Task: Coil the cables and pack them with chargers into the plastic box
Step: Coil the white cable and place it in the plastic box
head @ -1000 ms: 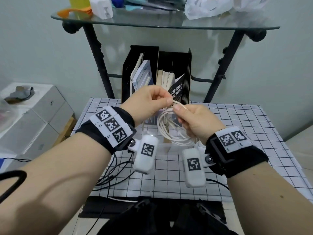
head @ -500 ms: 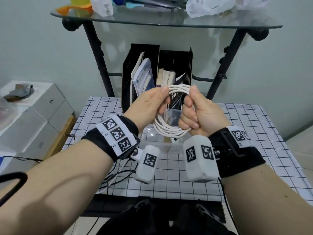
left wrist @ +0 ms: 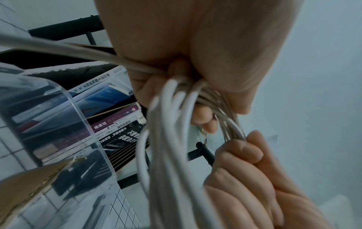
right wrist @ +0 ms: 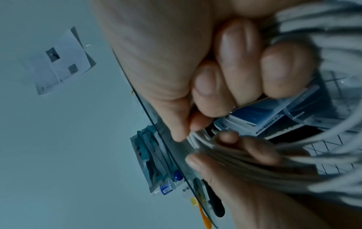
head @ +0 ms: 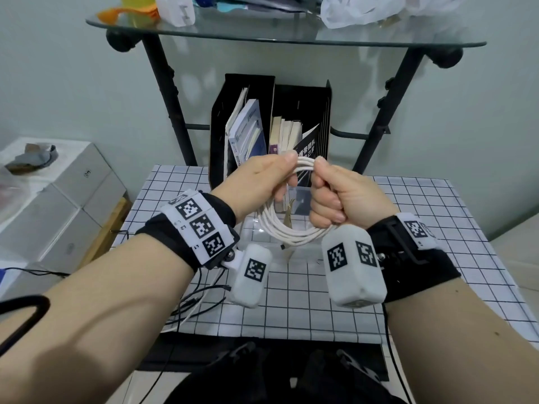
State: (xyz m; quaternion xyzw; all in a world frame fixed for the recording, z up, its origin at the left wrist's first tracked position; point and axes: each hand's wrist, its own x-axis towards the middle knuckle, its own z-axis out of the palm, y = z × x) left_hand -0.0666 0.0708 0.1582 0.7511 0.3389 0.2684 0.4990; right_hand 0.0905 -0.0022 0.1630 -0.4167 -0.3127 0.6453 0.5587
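1. White cable (head: 291,228) is now hanging as a gathered coil between both hands, above the table; 1.0 s ago loops were looser and hands lower.
2. Left hand (head: 262,179) is pinching the coil's top; right hand (head: 341,196) is gripping the strands beside it, fist tighter than 0.5 s ago.
3. Judgement: coiling is nearly finishing; packing is coming next.
4. Clear plastic box (head: 253,231) is sitting directly below on the grid-pattern table (head: 408,228).
5. Black cables (head: 198,298) are lying at the table's left edge; black file holder (head: 303,112) and glass shelf (head: 262,32) are standing behind.
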